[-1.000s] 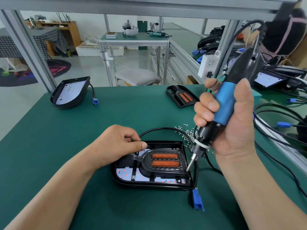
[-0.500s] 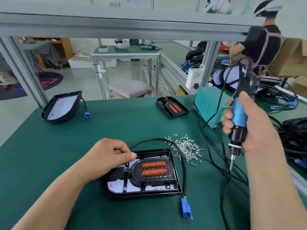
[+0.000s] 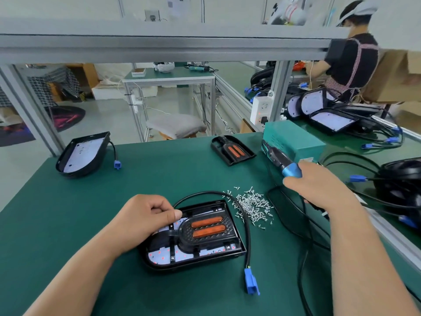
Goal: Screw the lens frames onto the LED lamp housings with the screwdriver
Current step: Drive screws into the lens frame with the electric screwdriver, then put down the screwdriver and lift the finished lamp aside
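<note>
LED lamp housing [image 3: 196, 262] lies near centre on the green bench [image 3: 68, 224], lens frame [image 3: 205, 242] seated in it; left hand [image 3: 141, 217] rests on its left part, fingers curled, their hold hidden. Loose screws [image 3: 250, 205] lie just beyond, to the right. Farther right, right hand [image 3: 319, 190] grips the screwdriver [image 3: 292, 171] by its blue handle, well apart from the housing

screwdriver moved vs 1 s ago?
Yes. The screwdriver went right and away from the lamp housing, past the screw pile, in the right hand.
</note>
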### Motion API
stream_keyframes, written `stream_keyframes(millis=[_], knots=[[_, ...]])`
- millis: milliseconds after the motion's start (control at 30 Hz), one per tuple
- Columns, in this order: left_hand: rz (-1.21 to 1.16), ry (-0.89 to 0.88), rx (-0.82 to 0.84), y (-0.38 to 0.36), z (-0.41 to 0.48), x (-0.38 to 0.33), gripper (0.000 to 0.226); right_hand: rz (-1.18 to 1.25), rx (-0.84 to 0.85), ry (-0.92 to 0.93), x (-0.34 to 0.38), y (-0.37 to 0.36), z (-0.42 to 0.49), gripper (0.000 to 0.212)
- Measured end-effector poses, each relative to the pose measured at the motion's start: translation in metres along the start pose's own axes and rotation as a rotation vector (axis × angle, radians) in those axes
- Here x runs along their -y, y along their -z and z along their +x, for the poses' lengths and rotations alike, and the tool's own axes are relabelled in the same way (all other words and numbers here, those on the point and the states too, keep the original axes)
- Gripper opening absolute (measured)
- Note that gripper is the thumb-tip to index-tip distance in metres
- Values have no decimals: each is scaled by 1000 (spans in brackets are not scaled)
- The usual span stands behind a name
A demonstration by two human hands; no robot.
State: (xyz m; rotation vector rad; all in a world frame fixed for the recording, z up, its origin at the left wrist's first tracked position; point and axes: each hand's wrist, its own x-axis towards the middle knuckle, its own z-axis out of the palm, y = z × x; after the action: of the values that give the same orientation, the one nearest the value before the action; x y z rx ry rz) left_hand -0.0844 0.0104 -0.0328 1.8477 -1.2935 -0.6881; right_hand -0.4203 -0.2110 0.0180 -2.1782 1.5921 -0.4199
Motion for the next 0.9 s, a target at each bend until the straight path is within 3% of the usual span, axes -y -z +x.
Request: stream_keyframes(millis=[167, 400, 600, 700, 767, 833, 900], knots=[[-4, -4, 7, 2, 0, 3, 32, -254, 20, -24, -6, -7, 4, 29], [-13, -32, 4, 2, -1, 2, 40, -294, 50, -31, -2, -11, 1, 59], [-12, -64, 0, 3, -2, 1, 38, -222, -43, -20, 0, -13, -5, 63], [-24, -75, 4, 4, -2, 1, 45, -138, -237, 46, 11, -10, -14, 55], [-29, -80, 9, 4, -1, 0, 49, -52, -299, 139, 22, -6, -28, 37], [-30, -89, 6, 4, 0, -1, 52, 5, -213, 214, 34, -6, -47, 19], [-29, -106, 2, 4, -1, -2, 51, -45, -65, 262, 43, -15, -68, 27]])
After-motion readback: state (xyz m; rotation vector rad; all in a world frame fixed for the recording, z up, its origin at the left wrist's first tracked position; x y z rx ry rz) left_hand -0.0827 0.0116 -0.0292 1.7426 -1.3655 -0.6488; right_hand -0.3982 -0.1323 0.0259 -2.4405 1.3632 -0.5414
